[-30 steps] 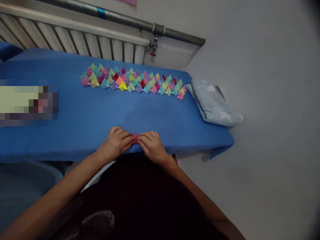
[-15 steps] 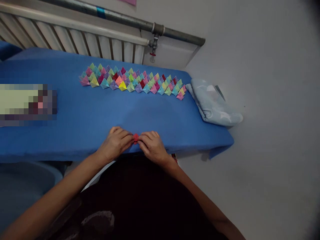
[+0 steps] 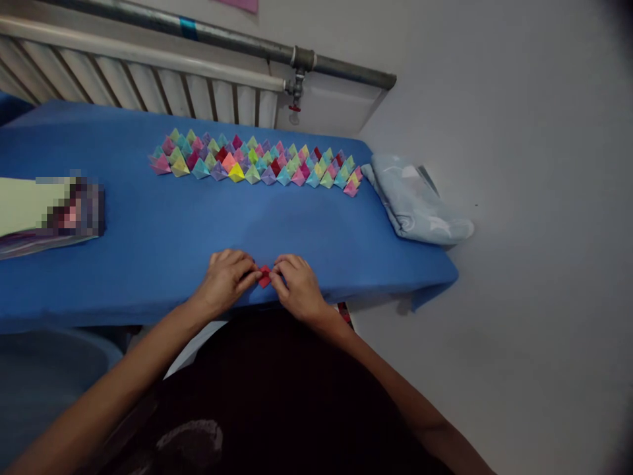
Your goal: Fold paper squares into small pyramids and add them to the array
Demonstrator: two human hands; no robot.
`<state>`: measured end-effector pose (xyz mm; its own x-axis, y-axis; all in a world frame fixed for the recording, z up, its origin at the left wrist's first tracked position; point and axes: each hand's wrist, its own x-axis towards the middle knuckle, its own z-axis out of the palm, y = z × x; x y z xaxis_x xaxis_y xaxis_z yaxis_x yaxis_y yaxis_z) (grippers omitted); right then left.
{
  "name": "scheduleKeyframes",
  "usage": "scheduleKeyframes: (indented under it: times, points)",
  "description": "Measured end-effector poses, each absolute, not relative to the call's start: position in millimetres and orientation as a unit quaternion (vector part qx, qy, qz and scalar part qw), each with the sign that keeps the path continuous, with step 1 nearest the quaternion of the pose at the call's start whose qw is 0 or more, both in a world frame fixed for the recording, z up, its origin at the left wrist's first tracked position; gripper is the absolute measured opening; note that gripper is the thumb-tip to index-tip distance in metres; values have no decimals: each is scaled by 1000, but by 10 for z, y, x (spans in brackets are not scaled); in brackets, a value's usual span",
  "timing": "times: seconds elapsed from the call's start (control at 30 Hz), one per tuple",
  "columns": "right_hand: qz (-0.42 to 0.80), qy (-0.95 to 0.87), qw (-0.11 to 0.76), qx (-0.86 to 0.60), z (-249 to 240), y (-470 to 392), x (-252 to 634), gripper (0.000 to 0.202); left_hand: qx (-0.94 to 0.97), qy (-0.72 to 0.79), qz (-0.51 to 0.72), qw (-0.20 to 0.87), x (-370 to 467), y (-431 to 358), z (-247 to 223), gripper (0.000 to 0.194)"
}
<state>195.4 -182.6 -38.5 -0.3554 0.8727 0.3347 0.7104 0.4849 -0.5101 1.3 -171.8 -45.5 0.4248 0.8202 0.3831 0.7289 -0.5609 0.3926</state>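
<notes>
A small folded red paper piece [image 3: 265, 276] is held between both hands near the front edge of the blue-covered table [image 3: 188, 218]. My left hand [image 3: 227, 278] pinches its left side with the fingertips. On the right side, my right hand [image 3: 297, 284] grips it between thumb and fingers. Farther back lies a long band of many colourful folded paper pieces [image 3: 252, 173], standing in several rows, with neither hand touching it.
A folded light-blue cloth [image 3: 420, 204] lies at the table's right end against the wall. At the left is a partly blurred pale-green and dark item [image 3: 30, 204]. A radiator [image 3: 148, 82] and pipe [image 3: 237, 45] run behind. Below left stands a blue basin [image 3: 49, 369].
The view has shifted slightly. The fingertips are a little differently placed around the red paper, and more of it shows between them.
</notes>
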Motion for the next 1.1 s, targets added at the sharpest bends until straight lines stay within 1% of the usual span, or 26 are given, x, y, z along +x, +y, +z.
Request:
scheduleKeyframes:
  times: [0.23,0.53,0.8,1.1]
  points:
    - [151,-800,286,-506,-364,-1821,1939,15,831,476,260,122,19,-1708,-405,29]
    - [160,-780,289,-531,-320,-1787,1902,18,780,564,176,205,97,-1673,-207,20]
    - [175,-773,281,-541,-282,-1757,1893,20,765,595,145,199,164,-1654,-152,21]
    - [189,-772,253,-551,-213,-1734,1886,21,756,614,116,193,207,-1626,-97,21]
